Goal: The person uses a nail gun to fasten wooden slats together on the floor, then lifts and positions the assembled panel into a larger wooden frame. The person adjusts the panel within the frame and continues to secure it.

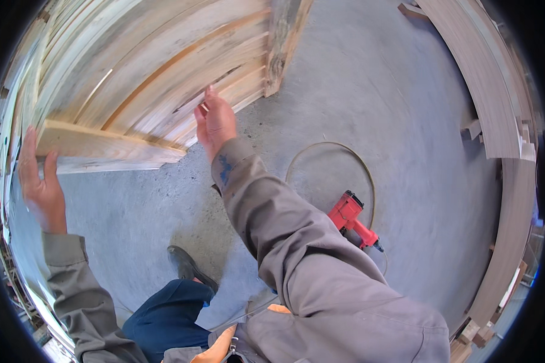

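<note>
A large wooden panel of pale slats (163, 57) stands tilted at the upper left, with narrow gaps between its boards. A light timber batten (97, 140) runs along its near edge, and a darker post (278, 45) lies along its right side. My left hand (41, 181) is at the batten's left end, fingers up and thumb apart, seemingly touching it. In front of the slats, my right hand (218, 125) is raised with fingers partly bent and apart. Nothing shows in it; whether it touches the panel, I cannot tell.
A red pneumatic nail gun (347, 210) lies on the grey concrete floor (430, 199), right of my right forearm. Its thin hose (373, 175) loops behind it. Long boards (487, 91) line the right side, with wood offcuts below. My dark shoe (191, 266) is on the floor.
</note>
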